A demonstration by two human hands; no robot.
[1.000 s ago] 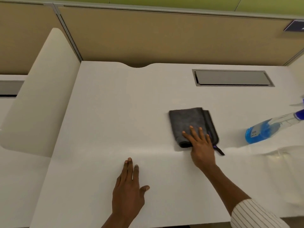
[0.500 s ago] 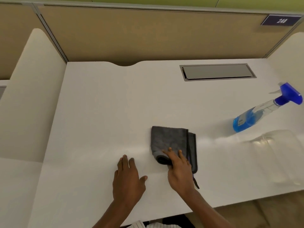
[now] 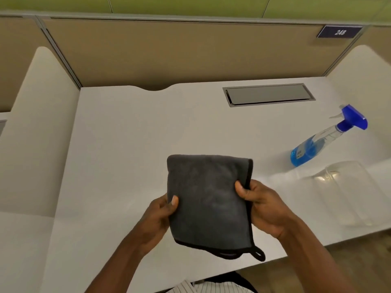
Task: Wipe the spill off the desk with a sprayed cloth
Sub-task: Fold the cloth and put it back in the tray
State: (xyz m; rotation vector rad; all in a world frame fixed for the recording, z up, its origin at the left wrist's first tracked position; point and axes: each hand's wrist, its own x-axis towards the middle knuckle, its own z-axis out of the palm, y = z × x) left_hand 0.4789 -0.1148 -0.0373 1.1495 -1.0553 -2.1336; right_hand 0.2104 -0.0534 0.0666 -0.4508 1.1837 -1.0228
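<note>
Above desk (image 3: 127, 134) | cloth (image 3: 208, 205) between left hand (image 3: 157, 218), right hand (image 3: 264, 206) grip

Folded grey cloth (image 3: 208, 199) between both hands (image 3: 211, 210), above desk (image 3: 127, 144)

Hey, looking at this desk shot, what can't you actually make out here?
- Head view: any spill on the desk can't be made out; white surface, glare.
- Fingers of the left hand and right hand: behind the cloth.
- Label on the spray bottle: too small.
- Clear container beside it: contents unclear.
</note>
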